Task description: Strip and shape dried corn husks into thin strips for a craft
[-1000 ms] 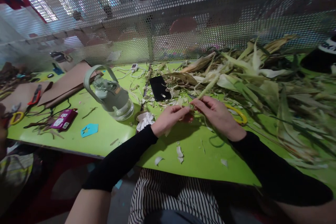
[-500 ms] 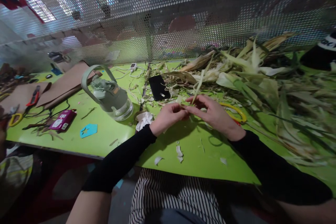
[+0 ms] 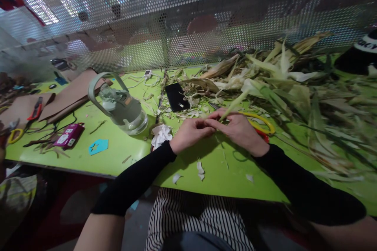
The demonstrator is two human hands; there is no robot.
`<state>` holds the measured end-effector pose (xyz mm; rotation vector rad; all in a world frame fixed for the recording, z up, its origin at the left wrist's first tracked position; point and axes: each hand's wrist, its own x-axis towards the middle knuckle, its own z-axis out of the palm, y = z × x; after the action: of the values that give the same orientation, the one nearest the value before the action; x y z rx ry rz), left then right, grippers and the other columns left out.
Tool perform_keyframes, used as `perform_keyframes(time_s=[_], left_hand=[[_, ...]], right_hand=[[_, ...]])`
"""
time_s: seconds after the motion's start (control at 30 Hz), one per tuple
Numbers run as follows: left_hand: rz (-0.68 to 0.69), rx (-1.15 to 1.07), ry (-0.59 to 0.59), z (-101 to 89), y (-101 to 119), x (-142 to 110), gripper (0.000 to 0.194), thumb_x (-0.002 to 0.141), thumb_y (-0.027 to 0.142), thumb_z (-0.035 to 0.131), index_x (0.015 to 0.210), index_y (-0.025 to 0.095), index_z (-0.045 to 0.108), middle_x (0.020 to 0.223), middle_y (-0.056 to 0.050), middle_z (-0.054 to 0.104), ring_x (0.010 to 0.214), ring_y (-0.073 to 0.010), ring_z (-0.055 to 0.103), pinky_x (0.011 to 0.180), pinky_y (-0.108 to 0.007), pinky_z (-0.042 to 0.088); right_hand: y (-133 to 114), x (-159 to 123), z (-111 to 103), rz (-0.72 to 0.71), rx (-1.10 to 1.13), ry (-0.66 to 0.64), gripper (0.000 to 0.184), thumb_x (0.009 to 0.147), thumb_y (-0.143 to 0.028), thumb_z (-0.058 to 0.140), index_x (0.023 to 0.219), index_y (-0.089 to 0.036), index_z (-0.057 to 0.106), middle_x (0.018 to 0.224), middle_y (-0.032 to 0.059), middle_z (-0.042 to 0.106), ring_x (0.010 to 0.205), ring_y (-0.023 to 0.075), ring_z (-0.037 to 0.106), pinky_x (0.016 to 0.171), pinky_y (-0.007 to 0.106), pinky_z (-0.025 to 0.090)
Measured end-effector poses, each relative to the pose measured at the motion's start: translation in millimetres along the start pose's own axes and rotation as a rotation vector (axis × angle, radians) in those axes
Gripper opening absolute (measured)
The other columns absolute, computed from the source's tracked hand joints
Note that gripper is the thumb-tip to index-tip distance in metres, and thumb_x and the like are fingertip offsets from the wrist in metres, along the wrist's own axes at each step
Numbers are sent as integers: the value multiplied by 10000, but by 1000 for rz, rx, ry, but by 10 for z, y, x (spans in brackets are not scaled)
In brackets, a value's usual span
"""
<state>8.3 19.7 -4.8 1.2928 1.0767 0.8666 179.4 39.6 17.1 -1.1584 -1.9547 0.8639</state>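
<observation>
Both hands meet above the front middle of the table. A pale green corn husk strip rises up and to the right from between the fingers of my right hand, which is closed on it. My left hand is closed in a pinch, its fingertips touching those of the right; the bit of husk between them is mostly hidden. Beside my right wrist, partly covered, lie scissors with a yellow and red handle. Small husk scraps are scattered on the table below my hands.
A large heap of corn husks covers the right back. A black phone, crumpled white tissue and a green-lidded bottle stand or lie left of my hands. Further left are a purple box, a blue paper piece and red-handled pliers.
The husk strip has tipped lower to the right and shows wider beside my right hand. Both hands stay together, with slightly shifted fingers. The whole view has moved a little.
</observation>
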Motion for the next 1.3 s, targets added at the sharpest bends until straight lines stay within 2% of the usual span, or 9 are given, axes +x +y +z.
perform_keyframes(time_s=[0.2, 0.33, 0.4, 0.53, 0.87, 0.97, 1.07, 1.17, 1.3], left_hand=[[60, -1, -12, -7, 39, -37, 119, 822, 246, 686, 809, 135, 647, 749, -6, 642, 661, -80, 547, 708, -248, 436], [138, -40, -39, -27, 45, -45, 279, 871, 395, 649, 759, 141, 623, 694, 4, 600, 642, -77, 522, 696, -248, 425], [156, -31, -51, -25, 38, -41, 273, 862, 367, 657, 712, 143, 611, 648, 17, 571, 616, -70, 487, 667, -243, 397], [130, -39, -68, 10, 7, -34, 200, 826, 246, 653, 663, 140, 609, 623, 27, 561, 597, -61, 470, 652, -237, 377], [48, -89, -140, 67, -85, -57, 345, 834, 453, 702, 716, 133, 652, 669, -8, 625, 602, -72, 496, 629, -237, 396], [-31, -340, -124, 73, -27, -41, 342, 863, 454, 680, 775, 124, 652, 740, -43, 678, 647, -91, 580, 713, -263, 483], [-118, -544, 0, 56, 55, -14, 263, 898, 361, 647, 792, 121, 638, 751, -59, 693, 677, -105, 624, 762, -281, 528], [-142, -605, 97, 22, 109, 9, 208, 912, 257, 602, 754, 124, 623, 726, -57, 690, 681, -107, 635, 786, -283, 541], [-125, -604, 86, -6, 114, 18, 190, 876, 247, 644, 733, 121, 630, 739, -44, 687, 679, -92, 627, 837, -287, 541]], right_hand=[[-21, 20, -12, 92, 121, 64, 357, 786, -591, 705, 781, -236, 672, 783, 33, 700, 731, 212, 630, 724, 359, 514], [-26, 26, -3, 82, 204, 61, 377, 752, -597, 733, 780, -225, 675, 771, 23, 686, 737, 199, 621, 737, 347, 506], [-29, 18, 12, 107, 238, 50, 372, 738, -589, 746, 756, -227, 666, 738, 13, 667, 710, 192, 607, 721, 347, 502], [-22, 3, 47, 145, 285, 52, 372, 708, -591, 772, 725, -237, 661, 709, 1, 645, 680, 183, 585, 695, 343, 499], [-25, 4, 72, 176, 332, 31, 414, 691, -625, 783, 748, -232, 665, 702, -1, 647, 640, 164, 579, 633, 315, 512], [-57, 35, 15, 189, 275, 18, 439, 770, -675, 683, 788, -237, 663, 711, 15, 662, 654, 189, 602, 632, 335, 516], [-76, 67, -58, 116, 128, 28, 473, 844, -695, 567, 797, -234, 663, 800, 57, 709, 780, 244, 650, 720, 379, 524], [-60, 83, -97, 29, -17, 9, 418, 848, -644, 597, 828, -238, 695, 869, 78, 744, 819, 270, 661, 775, 419, 525], [-11, 85, -96, -54, -109, 26, 302, 813, -542, 677, 841, -244, 709, 898, 81, 758, 813, 265, 672, 818, 440, 528]])
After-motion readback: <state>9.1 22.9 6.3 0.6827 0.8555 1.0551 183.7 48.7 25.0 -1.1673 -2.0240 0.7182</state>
